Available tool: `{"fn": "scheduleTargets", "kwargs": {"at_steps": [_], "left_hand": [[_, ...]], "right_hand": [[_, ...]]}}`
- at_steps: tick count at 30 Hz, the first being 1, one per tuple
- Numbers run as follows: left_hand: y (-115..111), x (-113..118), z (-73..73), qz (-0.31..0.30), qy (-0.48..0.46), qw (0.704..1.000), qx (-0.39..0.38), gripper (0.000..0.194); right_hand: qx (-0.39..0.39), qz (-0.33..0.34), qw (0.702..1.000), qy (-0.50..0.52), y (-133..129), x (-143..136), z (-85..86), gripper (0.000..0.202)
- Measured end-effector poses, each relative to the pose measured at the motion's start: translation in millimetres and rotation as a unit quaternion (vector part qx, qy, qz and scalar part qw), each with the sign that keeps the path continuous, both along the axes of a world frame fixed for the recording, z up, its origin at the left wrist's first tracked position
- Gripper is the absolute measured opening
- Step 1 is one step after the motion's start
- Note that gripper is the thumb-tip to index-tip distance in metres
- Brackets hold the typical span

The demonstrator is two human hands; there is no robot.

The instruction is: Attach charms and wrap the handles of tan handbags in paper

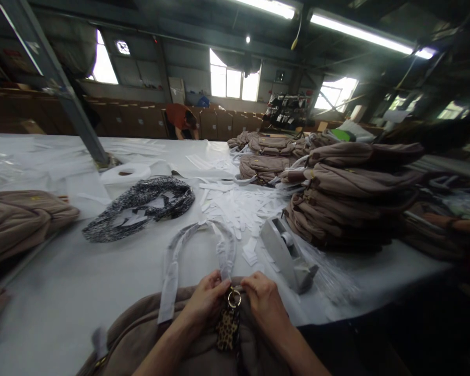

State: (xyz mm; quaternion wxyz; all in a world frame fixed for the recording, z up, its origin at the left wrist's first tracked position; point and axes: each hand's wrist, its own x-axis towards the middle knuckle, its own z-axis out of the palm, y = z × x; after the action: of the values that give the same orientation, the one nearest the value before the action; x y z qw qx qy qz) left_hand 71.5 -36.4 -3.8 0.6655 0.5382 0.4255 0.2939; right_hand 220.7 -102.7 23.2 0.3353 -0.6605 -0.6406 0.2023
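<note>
A taupe fabric bag (141, 326) lies close to me on the white table. Its carrying handle (170, 277), wrapped in white material, arches up and away from me. My left hand (207, 297) is closed in a pinch at the right-hand base of that handle. Beside the bag's top edge, my right hand (266, 300) is also pinched; its fingers hide what lies between them. Between both hands a gold key ring (234, 298) hangs against the bag, and below it dangles a leopard-print charm (227, 330).
A grey tape dispenser (288, 253) stands right of the bag, before a tall stack of taupe bags (344, 183). White paper scraps (235, 209) litter the middle. A black-and-white knitted loop (117, 201) and a white roll (125, 173) lie left. A person (180, 119) bends over the far edge.
</note>
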Motion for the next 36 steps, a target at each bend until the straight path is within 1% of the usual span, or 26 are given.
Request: {"fn": "scheduleTargets", "kwargs": {"at_steps": [3,5,6,8,12,14,16,18,20,22,24,27,29,33,35,36], "left_hand": [[-0.5,-5.2,-4.9,-0.027,-0.097,0.987,-0.126,0.039],[-0.2,-7.5,-6.4,-0.035,-0.131,0.976,-0.168,0.039],[-0.1,-7.9,-6.1,-0.033,-0.143,0.973,-0.177,0.040],[-0.2,-7.1,-3.7,-0.021,-0.161,0.974,-0.155,0.040],[-1.6,-3.5,0.6,-0.010,-0.211,0.975,-0.067,0.028],[-2.3,-2.8,-0.8,-0.012,-0.220,0.974,-0.051,0.025],[-2.7,-3.1,-3.2,-0.010,-0.223,0.974,-0.051,0.026],[-2.7,-4.1,-4.3,-0.006,-0.216,0.974,-0.065,0.030],[-2.4,-5.6,-3.1,-0.002,-0.192,0.978,-0.088,0.039],[-1.9,-7.3,-0.6,-0.008,-0.156,0.982,-0.110,0.049],[-1.4,-8.3,1.8,-0.018,-0.133,0.984,-0.116,0.056],[0.2,-7.2,1.8,-0.034,-0.128,0.983,-0.125,0.055],[2.4,-5.3,-1.8,-0.019,-0.118,0.987,-0.103,0.049],[6.1,-5.4,-12.9,0.038,-0.065,0.997,-0.028,0.040],[3.9,-8.7,-15.2,0.076,-0.010,0.997,0.019,0.032],[1.3,-10.8,-14.8,0.096,0.030,0.993,0.061,0.028]], "right_hand": [[-0.021,0.001,0.999,-0.041,4.3,-1.0,-1.2,0.032],[-0.031,0.012,0.997,-0.064,7.1,-1.1,-1.4,0.033],[-0.035,0.020,0.996,-0.074,8.4,-1.0,-1.2,0.033],[-0.042,0.034,0.995,-0.086,10.2,-0.6,-0.4,0.032],[-0.049,0.041,0.995,-0.082,11.0,-0.6,3.4,0.033],[-0.052,0.041,0.995,-0.073,10.5,-1.3,5.3,0.033],[-0.055,0.043,0.995,-0.068,10.3,-2.2,6.3,0.033],[-0.054,0.045,0.995,-0.066,11.0,-2.8,6.1,0.033],[-0.052,0.052,0.995,-0.062,12.8,-3.1,5.0,0.033],[-0.050,0.062,0.995,-0.053,15.4,-3.3,3.5,0.033],[-0.045,0.076,0.995,-0.040,18.3,-3.6,1.9,0.032],[-0.039,0.095,0.994,-0.024,21.5,-4.5,-0.8,0.031],[-0.037,0.098,0.994,-0.018,22.3,-5.4,-2.8,0.029],[-0.040,0.089,0.995,0.019,21.6,-7.3,-6.4,0.025],[-0.046,0.082,0.995,0.044,20.5,-8.4,-7.1,0.024],[-0.050,0.080,0.994,0.054,19.9,-8.9,-7.1,0.023]]}}
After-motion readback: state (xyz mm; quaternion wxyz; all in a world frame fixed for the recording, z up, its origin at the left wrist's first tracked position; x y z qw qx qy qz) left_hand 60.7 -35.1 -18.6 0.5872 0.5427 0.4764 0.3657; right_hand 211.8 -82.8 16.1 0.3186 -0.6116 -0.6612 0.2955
